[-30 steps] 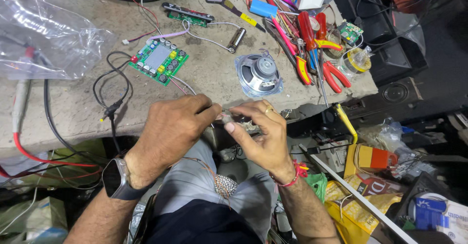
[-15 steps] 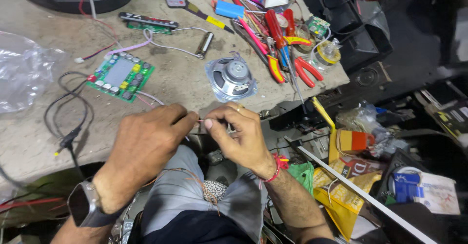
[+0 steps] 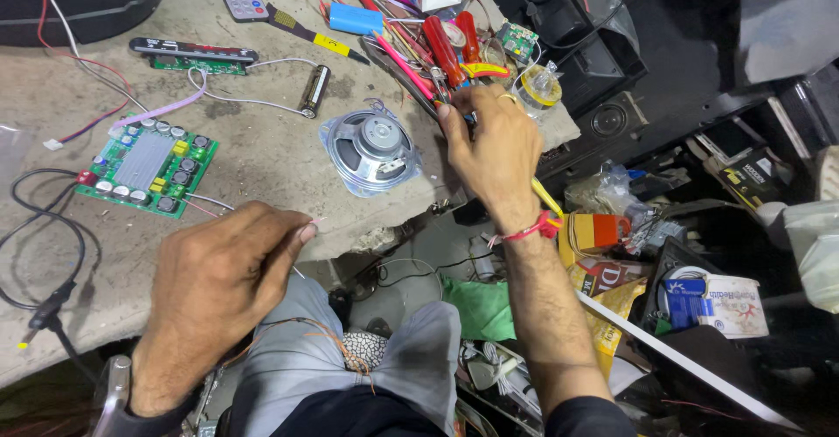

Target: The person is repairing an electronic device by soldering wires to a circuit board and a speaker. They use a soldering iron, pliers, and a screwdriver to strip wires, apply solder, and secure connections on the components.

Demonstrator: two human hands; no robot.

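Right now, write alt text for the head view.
The right hand reaches into a pile of hand tools on a cluttered workbench. The left hand pinches thin wires near a green circuit board and small speaker.

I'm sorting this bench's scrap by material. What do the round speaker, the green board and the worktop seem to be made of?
Speaker: likely bare metal, as its frame and centre shine silvery grey. Green board: probably resin circuit laminate, glossy green, carrying a dull grey finned block and small parts. Worktop: seemingly stone or concrete, matt, stained, chipped at the edge.
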